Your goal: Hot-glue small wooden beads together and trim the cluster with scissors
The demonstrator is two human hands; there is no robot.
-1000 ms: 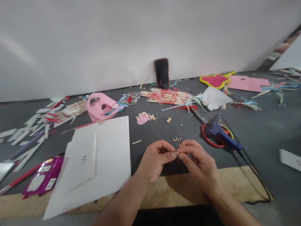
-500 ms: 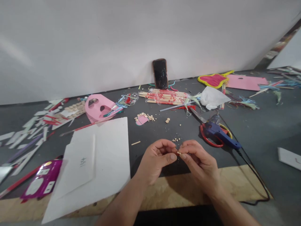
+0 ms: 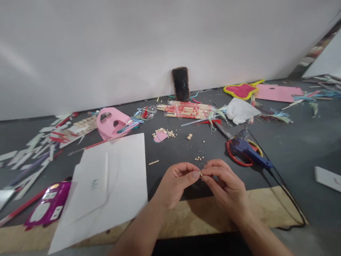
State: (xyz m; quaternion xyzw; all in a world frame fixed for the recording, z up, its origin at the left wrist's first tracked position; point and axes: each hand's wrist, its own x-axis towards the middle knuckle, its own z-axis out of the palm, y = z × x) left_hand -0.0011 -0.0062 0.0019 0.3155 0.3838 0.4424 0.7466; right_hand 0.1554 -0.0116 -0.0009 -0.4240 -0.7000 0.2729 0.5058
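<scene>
Near the front of the dark table, my left hand and my right hand meet at the fingertips. Between them is a tiny pale wooden piece, pinched by thumb and fingers of both hands. Its exact shape is partly hidden. Just beyond my fingers lie several small wooden bits with crumbs around them. A small cluster of similar bits sits farther back. More of them are heaped on and around a pink heart-shaped piece. A short thin stick lies left of my hands.
White sheets and a purple toy-like case are on the left. A blue glue gun rests over red-handled scissors on the right, its cord curling frontward. Behind are bagged sticks, a pink mask and a phone.
My left index finger and thumb have closed in on the tiny piece, and the fingertips of both hands are now tighter together. The things on the table have stayed put.
</scene>
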